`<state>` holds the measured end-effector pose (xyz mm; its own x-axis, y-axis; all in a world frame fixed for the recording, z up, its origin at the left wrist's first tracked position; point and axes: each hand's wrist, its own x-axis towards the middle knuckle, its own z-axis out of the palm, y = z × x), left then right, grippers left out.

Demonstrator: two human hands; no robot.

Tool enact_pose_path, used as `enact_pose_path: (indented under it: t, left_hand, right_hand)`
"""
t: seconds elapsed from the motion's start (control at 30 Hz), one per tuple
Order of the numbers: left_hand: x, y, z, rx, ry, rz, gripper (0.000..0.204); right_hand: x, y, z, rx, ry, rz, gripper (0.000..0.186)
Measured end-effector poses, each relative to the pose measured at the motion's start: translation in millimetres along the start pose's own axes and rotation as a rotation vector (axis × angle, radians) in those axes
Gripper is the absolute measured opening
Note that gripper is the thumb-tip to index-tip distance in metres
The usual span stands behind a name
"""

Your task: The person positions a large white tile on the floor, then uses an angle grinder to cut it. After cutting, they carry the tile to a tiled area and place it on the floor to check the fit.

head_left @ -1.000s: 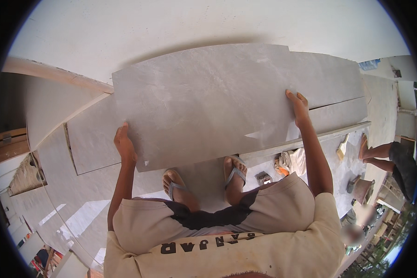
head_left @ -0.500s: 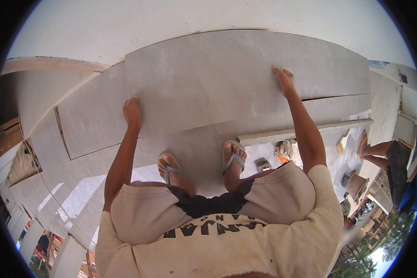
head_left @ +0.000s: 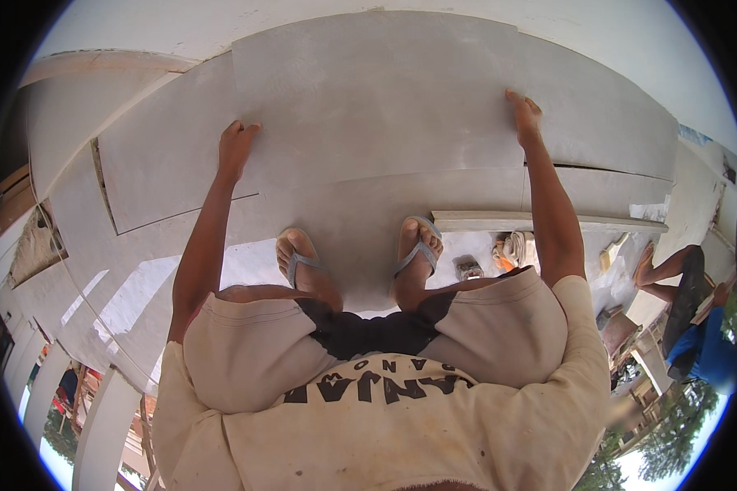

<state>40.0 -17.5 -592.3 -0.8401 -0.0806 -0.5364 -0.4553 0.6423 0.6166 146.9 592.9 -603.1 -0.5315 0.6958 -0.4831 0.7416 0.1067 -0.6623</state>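
Note:
A large grey floor tile (head_left: 377, 98) lies in front of me, against the foot of the white wall. My left hand (head_left: 237, 149) is closed at its left edge, the thumb and a finger reaching onto the top. At the right edge my right hand (head_left: 526, 120) is likewise closed on the tile, its thumb pointing toward the wall. Both arms are stretched forward. Neighbouring grey tiles lie on both sides, a left tile (head_left: 160, 147) and a right tile (head_left: 598, 106). The undersides of my fingers are hidden.
My sandalled feet stand on grey tile close by. On the right are a long pale bar (head_left: 549, 222), a bundled cloth (head_left: 516, 250) and a small dark-topped block (head_left: 468, 268). A thin cord (head_left: 90, 303) crosses the left floor. Another person (head_left: 700, 327) crouches at far right.
The tile has moved away from my feet toward the wall and its near edge sits closer in line with the neighbouring tiles. Both hands moved with it. My view has shifted slightly.

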Motion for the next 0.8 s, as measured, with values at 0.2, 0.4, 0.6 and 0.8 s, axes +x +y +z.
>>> enact_pose_path:
  t: [0.2, 0.4, 0.6, 0.8]
  left_hand:
    - [12.5, -1.6, -14.3, 0.165, -0.125, 0.077, 0.038]
    - [16.2, 8.5, -8.1, 0.06, -0.142, 0.037, 0.043]
    - [23.1, -5.9, -10.6, 0.072, -0.092, 0.009, 0.046]
    - [22.9, -5.7, -5.9, 0.039, -0.081, 0.034, 0.05]
  right_hand:
    - [-7.7, -17.9, -11.4, -0.016, -0.14, 0.054, 0.095]
    - [12.2, 9.7, -9.0, -0.02, 0.093, 0.014, 0.08]
    - [-1.5, -3.9, 4.1, 0.036, 0.056, -0.033, 0.066]
    - [-0.7, -3.6, 2.5, -0.004, 0.074, 0.016, 0.055]
